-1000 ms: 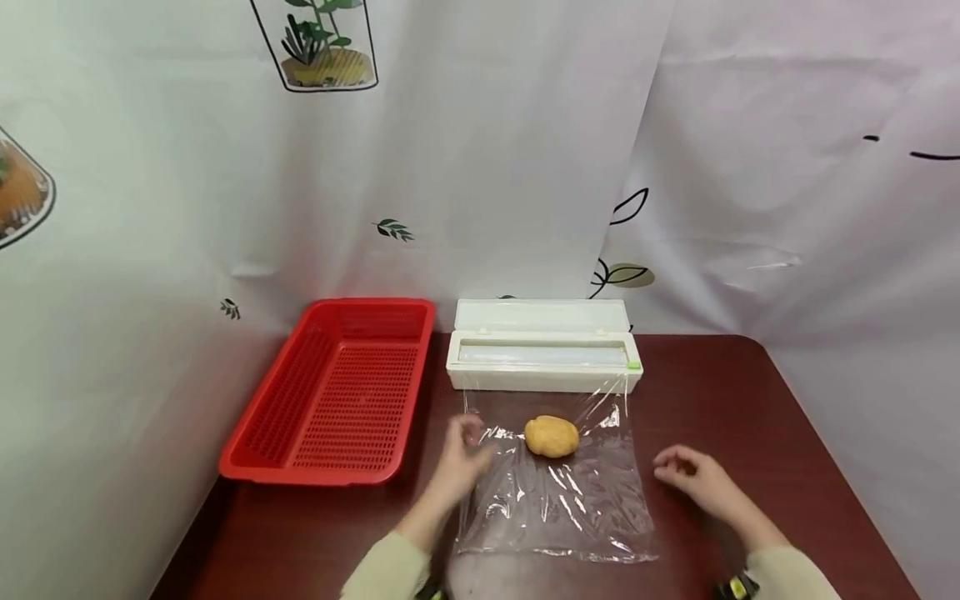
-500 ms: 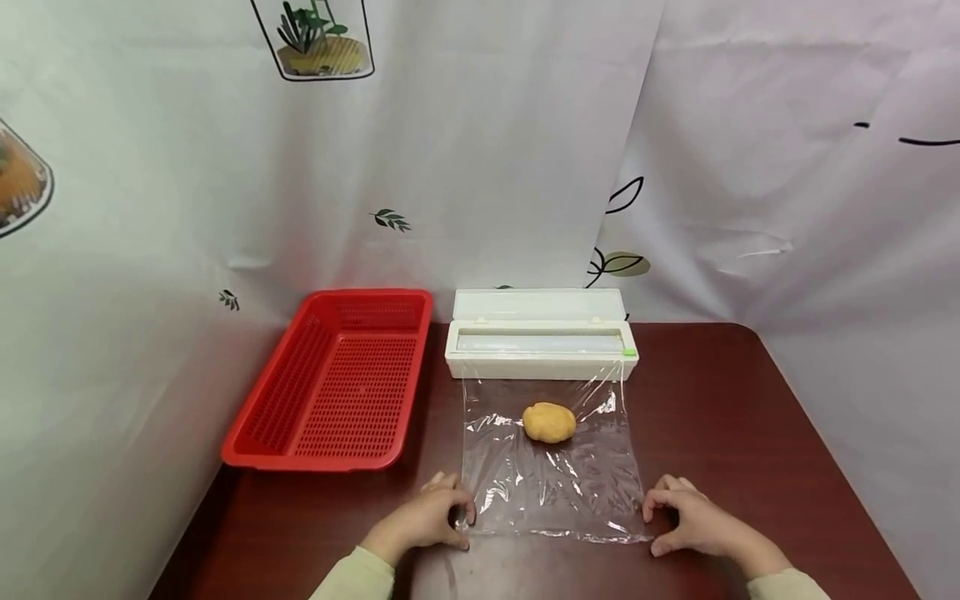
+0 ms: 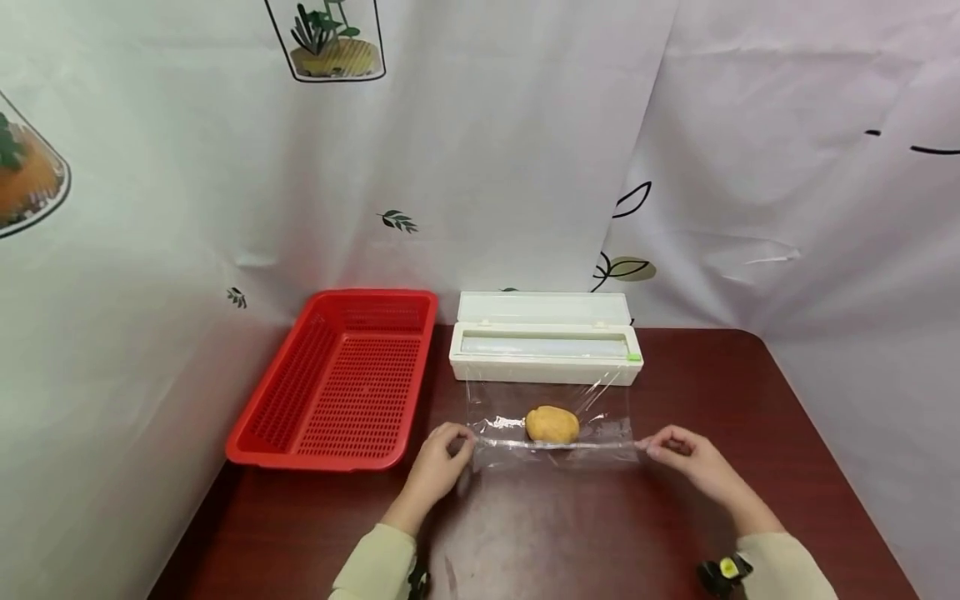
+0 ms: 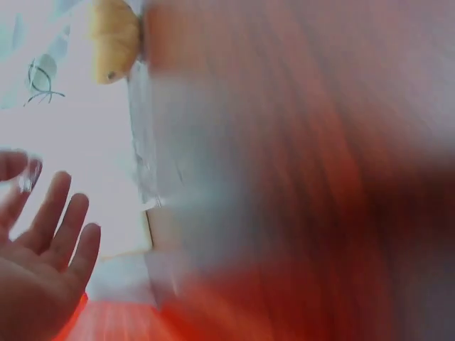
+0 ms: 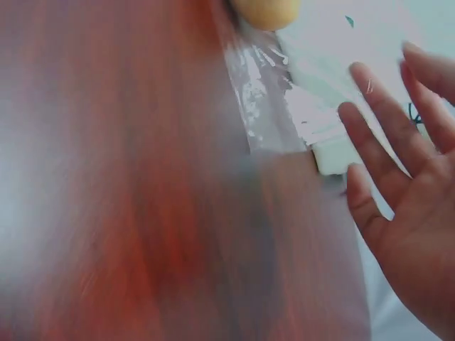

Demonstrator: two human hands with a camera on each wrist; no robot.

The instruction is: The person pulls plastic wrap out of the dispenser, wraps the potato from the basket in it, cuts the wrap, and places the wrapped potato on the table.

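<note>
A yellow-brown potato (image 3: pixel 552 424) lies on clear cling film (image 3: pixel 498 437) that runs out from a white cling film dispenser (image 3: pixel 546 369) with its lid up. My left hand (image 3: pixel 438 462) pinches the near left corner of the film between thumb and index finger. The near right corner is pinched by my right hand (image 3: pixel 693 462). Between both hands the film's near edge is stretched in a line just before the potato. Both wrist views are blurred; the potato (image 4: pixel 115 39) is at the top in the left wrist view, and the other fingers (image 5: pixel 380 145) spread loosely in the right wrist view.
A red plastic basket (image 3: pixel 412 392) stands on the dark red table (image 3: pixel 555 533) to the left of the dispenser. A white patterned curtain (image 3: pixel 480 167) hangs close behind and along both sides of the table.
Both hands came down to the film's near corners, took hold of them and carried the edge up and away from me toward the potato. The potato and dispenser stayed in place.
</note>
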